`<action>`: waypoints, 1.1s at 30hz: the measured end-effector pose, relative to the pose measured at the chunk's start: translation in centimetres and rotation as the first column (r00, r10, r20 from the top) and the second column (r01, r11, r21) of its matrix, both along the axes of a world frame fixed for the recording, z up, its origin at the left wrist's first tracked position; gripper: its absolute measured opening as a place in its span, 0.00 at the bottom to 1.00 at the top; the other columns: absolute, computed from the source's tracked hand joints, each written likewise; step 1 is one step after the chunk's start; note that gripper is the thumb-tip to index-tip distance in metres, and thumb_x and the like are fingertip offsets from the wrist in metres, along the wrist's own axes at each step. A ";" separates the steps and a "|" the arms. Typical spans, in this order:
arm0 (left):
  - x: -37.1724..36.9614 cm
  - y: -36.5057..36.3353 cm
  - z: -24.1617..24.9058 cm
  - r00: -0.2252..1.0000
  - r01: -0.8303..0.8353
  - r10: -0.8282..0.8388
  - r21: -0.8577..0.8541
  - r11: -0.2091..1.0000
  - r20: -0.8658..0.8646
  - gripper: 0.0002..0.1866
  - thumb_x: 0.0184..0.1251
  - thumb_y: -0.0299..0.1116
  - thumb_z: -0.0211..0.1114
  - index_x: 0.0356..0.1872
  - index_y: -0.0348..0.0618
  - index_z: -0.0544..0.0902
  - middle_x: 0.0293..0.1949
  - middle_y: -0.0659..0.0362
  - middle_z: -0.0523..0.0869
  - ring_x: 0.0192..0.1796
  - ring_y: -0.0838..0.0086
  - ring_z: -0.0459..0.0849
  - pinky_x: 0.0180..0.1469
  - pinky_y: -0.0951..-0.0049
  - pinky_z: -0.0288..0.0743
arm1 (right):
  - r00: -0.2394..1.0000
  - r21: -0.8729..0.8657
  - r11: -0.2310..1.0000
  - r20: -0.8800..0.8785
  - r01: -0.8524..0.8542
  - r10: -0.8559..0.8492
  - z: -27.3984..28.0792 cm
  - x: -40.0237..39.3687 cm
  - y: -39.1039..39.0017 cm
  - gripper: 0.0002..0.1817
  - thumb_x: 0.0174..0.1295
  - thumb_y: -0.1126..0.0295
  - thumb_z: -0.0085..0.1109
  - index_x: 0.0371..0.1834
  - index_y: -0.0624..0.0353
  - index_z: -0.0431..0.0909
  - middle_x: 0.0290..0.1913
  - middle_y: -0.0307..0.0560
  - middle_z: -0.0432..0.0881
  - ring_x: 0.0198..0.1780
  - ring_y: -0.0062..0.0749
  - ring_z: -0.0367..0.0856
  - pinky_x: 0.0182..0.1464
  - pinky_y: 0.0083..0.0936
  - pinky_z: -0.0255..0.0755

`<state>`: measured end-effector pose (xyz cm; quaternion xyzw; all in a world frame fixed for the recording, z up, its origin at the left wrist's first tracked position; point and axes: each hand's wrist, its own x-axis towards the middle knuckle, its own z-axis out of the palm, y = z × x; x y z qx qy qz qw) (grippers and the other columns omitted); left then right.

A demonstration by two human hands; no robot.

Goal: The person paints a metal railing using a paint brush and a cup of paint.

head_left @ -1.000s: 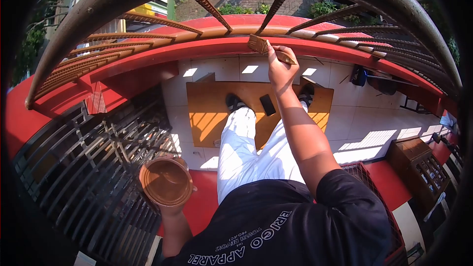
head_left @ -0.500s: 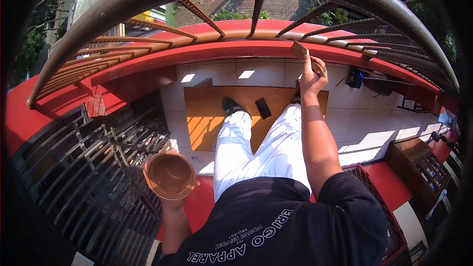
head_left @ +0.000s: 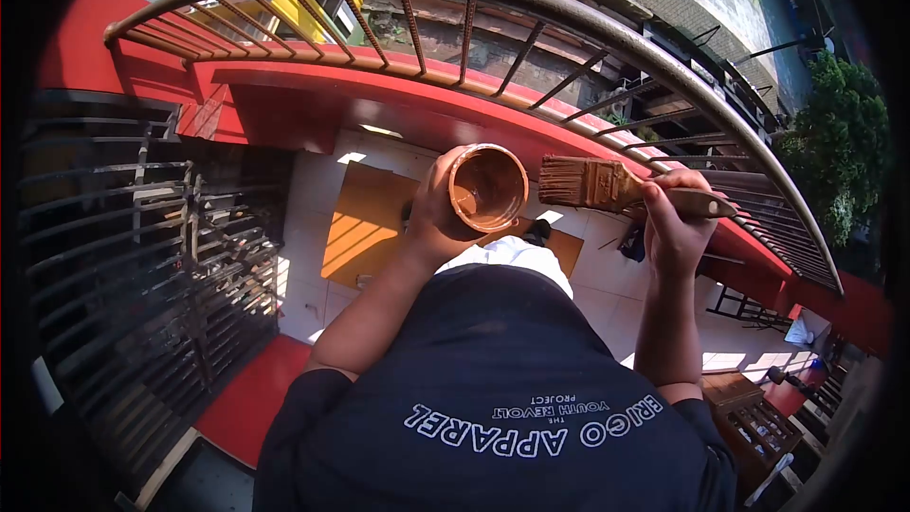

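- Left hand (head_left: 438, 213) grips brown container (head_left: 488, 188), brown-coated inside.
- Right hand (head_left: 677, 220) closed round paintbrush (head_left: 592, 183); bristles near container, apart.
- Red ledge (head_left: 379, 100) below curved metal railing (head_left: 567, 9).
- Sun-striped orange-brown board (head_left: 365, 228) on pale tiled floor (head_left: 607, 270).
- Dark slatted grille (head_left: 114, 261) at left.

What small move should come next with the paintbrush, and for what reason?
Probably, the right hand should bring the paintbrush over the cup and dip it: its bristles point toward the open rim without touching, and brown paint shows inside.
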<state>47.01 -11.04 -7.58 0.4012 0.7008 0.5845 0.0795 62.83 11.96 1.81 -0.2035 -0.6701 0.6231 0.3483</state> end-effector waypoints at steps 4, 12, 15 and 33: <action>1.3 2.0 0.3 0.991 -0.088 0.081 -0.060 0.994 -0.109 0.51 0.39 0.42 0.86 0.66 0.42 0.66 0.58 0.49 0.78 0.57 0.50 0.80 0.59 0.54 0.76 | 0.976 0.203 0.964 0.169 -0.172 0.139 6.5 -1.1 -2.5 0.12 0.53 0.78 0.77 0.36 0.62 0.81 0.34 0.40 0.84 0.34 0.18 0.82 0.37 0.16 0.75; 2.7 2.6 2.4 0.916 -0.220 0.213 0.018 0.975 -0.339 0.48 0.42 0.46 0.85 0.64 0.43 0.66 0.54 0.49 0.79 0.54 0.52 0.81 0.56 0.54 0.76 | 0.937 0.669 0.660 0.295 -0.342 0.186 8.1 -4.9 -4.9 0.13 0.47 0.70 0.81 0.30 0.57 0.82 0.28 0.42 0.86 0.29 0.29 0.88 0.31 0.24 0.80; 2.6 2.3 2.6 0.903 -0.224 0.230 0.057 0.973 -0.364 0.43 0.47 0.42 0.82 0.63 0.43 0.67 0.52 0.49 0.80 0.54 0.51 0.81 0.56 0.53 0.76 | 0.926 0.706 0.603 0.332 -0.370 0.180 7.5 -6.0 -5.9 0.13 0.47 0.71 0.81 0.28 0.57 0.82 0.27 0.41 0.86 0.27 0.28 0.86 0.32 0.24 0.79; 0.6 -0.1 3.3 0.929 -0.298 0.291 0.004 0.955 -0.227 0.46 0.43 0.38 0.85 0.64 0.42 0.67 0.54 0.50 0.81 0.57 0.51 0.81 0.59 0.54 0.76 | 0.987 0.189 0.976 0.138 -0.104 0.079 5.5 -2.5 -3.8 0.08 0.59 0.79 0.72 0.35 0.61 0.79 0.32 0.38 0.83 0.34 0.15 0.80 0.38 0.12 0.73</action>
